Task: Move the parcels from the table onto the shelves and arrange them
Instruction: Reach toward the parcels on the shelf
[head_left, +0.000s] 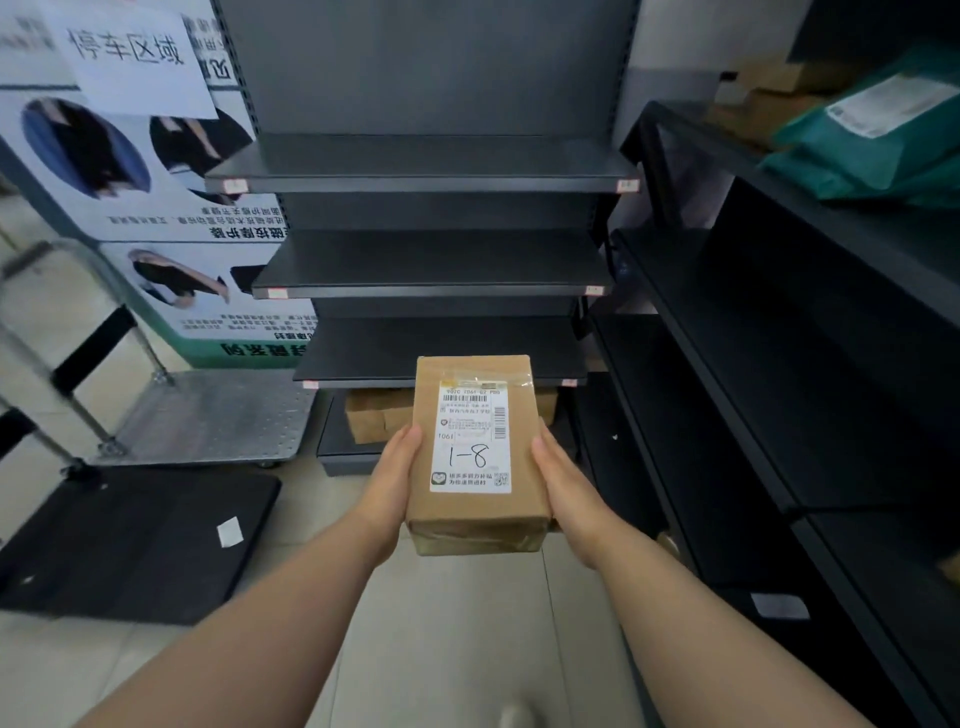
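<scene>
You are holding a brown cardboard parcel (478, 457) out in front of you with both arms stretched forward, clear of every shelf and above the tiled floor (441, 623). Your left hand (392, 483) presses against the parcel's left long side and your right hand (566, 483) against its right long side, so the box is clamped between the two; the thumbs lie along the upper edges, while the other fingers wrap underneath, out of sight. The parcel's top face carries a white shipping label (470, 439) with barcodes and a handwritten "1-8", and clear tape runs over its far and near ends. Straight ahead stands a dark metal shelving unit (431, 176) with three bare tiers stepping toward you; the parcel's far end overlaps the front edge of the lowest tier from this angle, though you cannot tell whether it touches. Under that lowest tier, on the unit's base, sits another cardboard box (376, 415). To your right runs a second black rack (779, 312); on its upper level lies a green mailer bag (878, 140) with a white label, with brown boxes behind it. To your left are a silver platform trolley (213, 415) and a black one (140, 540) on the floor.
</scene>
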